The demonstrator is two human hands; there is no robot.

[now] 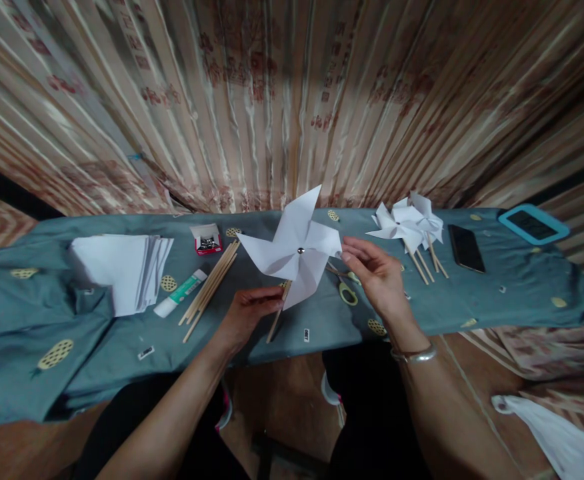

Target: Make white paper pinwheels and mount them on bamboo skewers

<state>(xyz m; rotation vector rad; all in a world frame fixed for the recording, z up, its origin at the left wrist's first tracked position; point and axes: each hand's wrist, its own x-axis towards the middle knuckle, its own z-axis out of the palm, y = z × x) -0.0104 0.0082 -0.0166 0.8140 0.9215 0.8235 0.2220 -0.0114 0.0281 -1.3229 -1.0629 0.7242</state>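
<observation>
I had the paper pinwheel (297,230) between left hand (247,315), pinching its wooden stick (273,325), and right hand (382,280), pinching one blade's edge (335,241).

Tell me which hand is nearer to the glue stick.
Left. The left hand, holding the paper pinwheel by its stick, is across the wooden sticks from the glue stick; the right hand is farther off, at one blade.
</observation>
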